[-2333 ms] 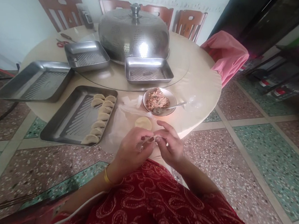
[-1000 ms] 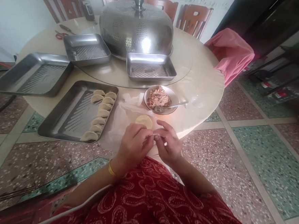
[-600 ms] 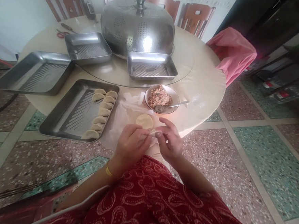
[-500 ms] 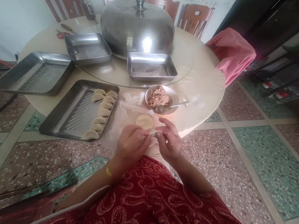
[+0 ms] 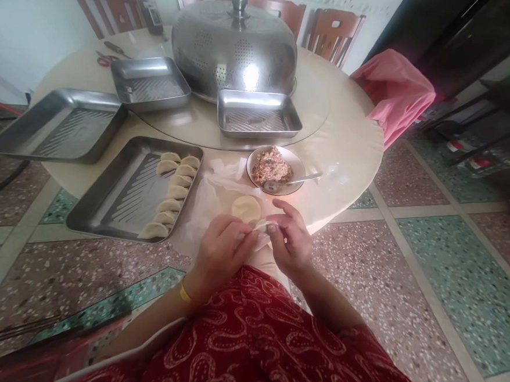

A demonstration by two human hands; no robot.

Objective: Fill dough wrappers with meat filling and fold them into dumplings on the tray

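My left hand (image 5: 222, 251) and my right hand (image 5: 291, 241) meet at the table's near edge, both pinching a small pale dumpling (image 5: 261, 226) between their fingertips. Most of the dumpling is hidden by my fingers. Just beyond them a stack of round dough wrappers (image 5: 246, 208) lies on white paper (image 5: 207, 203). A bowl of minced filling (image 5: 274, 169) with a spoon (image 5: 300, 180) stands right of the stack. Several folded dumplings (image 5: 172, 191) line the right side of a steel tray (image 5: 112, 207) to my left.
Three other steel trays (image 5: 58, 126), (image 5: 149, 90), (image 5: 256, 112) sit farther back on the round table (image 5: 348, 144). A perforated steel dome cover (image 5: 234, 47) stands behind. Scissors (image 5: 106, 59) lie far left. A pink cloth (image 5: 394, 91) hangs over a chair on the right.
My hands have stayed together on the dumpling, fingers shifting slightly along its edge. The view has moved a little; nothing on the table has moved.
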